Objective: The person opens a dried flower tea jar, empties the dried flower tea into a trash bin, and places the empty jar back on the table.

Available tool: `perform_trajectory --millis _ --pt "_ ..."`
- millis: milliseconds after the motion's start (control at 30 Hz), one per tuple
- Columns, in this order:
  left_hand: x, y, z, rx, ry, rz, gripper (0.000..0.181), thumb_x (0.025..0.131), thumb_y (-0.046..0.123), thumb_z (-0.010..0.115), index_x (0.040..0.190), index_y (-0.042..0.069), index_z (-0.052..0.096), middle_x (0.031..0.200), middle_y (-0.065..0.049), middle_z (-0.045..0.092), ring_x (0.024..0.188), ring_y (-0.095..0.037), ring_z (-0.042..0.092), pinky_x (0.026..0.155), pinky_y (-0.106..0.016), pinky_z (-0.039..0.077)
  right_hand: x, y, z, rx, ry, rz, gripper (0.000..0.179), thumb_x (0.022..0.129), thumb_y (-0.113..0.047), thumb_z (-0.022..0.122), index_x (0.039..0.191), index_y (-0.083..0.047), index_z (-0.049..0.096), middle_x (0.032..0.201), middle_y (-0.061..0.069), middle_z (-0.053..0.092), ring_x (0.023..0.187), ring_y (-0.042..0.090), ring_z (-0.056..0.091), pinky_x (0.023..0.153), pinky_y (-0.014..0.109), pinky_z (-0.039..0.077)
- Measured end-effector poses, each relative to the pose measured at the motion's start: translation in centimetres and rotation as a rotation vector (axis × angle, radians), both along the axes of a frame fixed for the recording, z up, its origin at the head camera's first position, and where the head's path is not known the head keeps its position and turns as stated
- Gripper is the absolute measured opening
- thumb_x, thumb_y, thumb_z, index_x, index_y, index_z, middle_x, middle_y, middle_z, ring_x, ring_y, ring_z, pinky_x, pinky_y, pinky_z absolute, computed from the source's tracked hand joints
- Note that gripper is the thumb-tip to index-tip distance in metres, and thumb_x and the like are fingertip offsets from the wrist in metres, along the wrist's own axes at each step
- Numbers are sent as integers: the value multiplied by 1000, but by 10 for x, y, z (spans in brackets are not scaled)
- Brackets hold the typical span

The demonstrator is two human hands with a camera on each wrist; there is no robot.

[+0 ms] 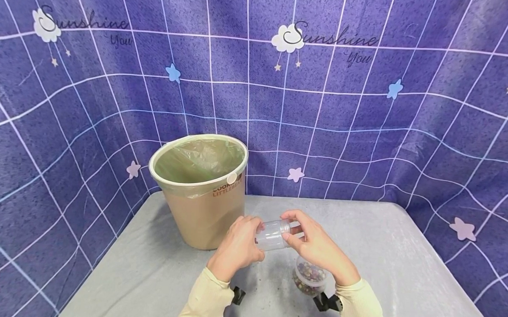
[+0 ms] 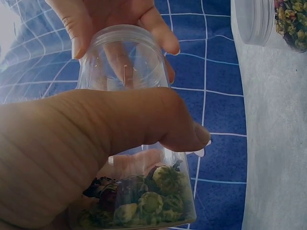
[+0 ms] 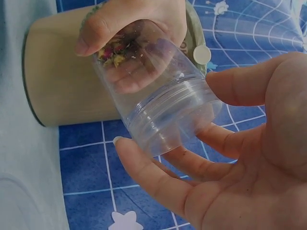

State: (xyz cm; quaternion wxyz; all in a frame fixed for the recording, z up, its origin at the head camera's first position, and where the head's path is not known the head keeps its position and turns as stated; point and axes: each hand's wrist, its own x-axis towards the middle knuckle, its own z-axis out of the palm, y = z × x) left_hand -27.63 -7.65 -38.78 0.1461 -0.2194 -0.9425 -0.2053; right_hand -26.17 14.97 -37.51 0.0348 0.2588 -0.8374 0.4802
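Note:
A clear plastic jar [image 1: 272,234] lies tilted on its side between my two hands, above the table. Dried flower buds [image 2: 156,196] are gathered at its base end, and its upper part holds none. My left hand [image 1: 239,242] grips the jar's body near the base, with the thumb [image 2: 144,117] across it. Around the jar's clear screw lid [image 3: 180,112], my right hand [image 1: 312,240] has its thumb on one side and its fingers on the other; the palm stays apart from the lid. Beneath the right hand, a second clear jar [image 1: 308,277] full of dried flowers stands on the table.
A beige trash bin [image 1: 205,217] with a pale rim and a plastic liner stands at the back left of the grey table [image 1: 401,266]. Behind the table hangs a purple-blue grid-patterned cloth [image 1: 323,109]. Black straps [image 1: 328,302] sit at the wrists.

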Motion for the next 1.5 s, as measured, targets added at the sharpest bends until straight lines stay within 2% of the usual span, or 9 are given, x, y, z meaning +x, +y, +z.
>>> perform_trajectory --millis 333,533,700,1067,1300,1500 --pt "1 0 2 5 -9 -2 51 54 14 89 101 12 69 83 5 60 83 -17 53 76 -33 48 0 1 2 -21 -12 9 41 97 -12 69 134 -19 55 132 8 62 110 28 68 81 33 59" --pt "1 0 2 13 -3 -7 50 53 12 88 99 13 67 84 2 62 83 -17 53 76 -33 48 0 2 1 -8 4 10 44 95 -9 70 136 -15 54 133 5 61 111 29 68 84 32 59" --pt "2 0 3 16 -3 -10 51 53 11 89 100 11 68 85 0 64 83 -17 53 75 -34 48 -1 2 1 -14 26 21 45 94 -8 71 135 -13 55 131 8 62 112 30 68 84 31 59" --pt "2 0 3 23 -12 -10 51 54 13 89 100 12 68 86 -1 65 84 -17 53 75 -34 48 0 2 2 -21 41 21 48 90 -4 74 133 -13 55 133 5 59 114 29 66 82 31 60" --pt "2 -1 2 35 -22 -10 50 54 12 89 100 12 68 88 -2 66 85 -18 54 76 -35 49 -2 2 1 -40 59 48 50 88 -1 74 131 -18 55 131 9 59 113 30 66 84 34 60" --pt "1 -1 2 31 -20 -8 50 53 13 89 99 14 68 85 2 63 85 -17 54 75 -34 48 -5 4 -3 -51 84 77 52 86 4 74 129 -18 55 131 11 59 113 30 67 84 35 60"
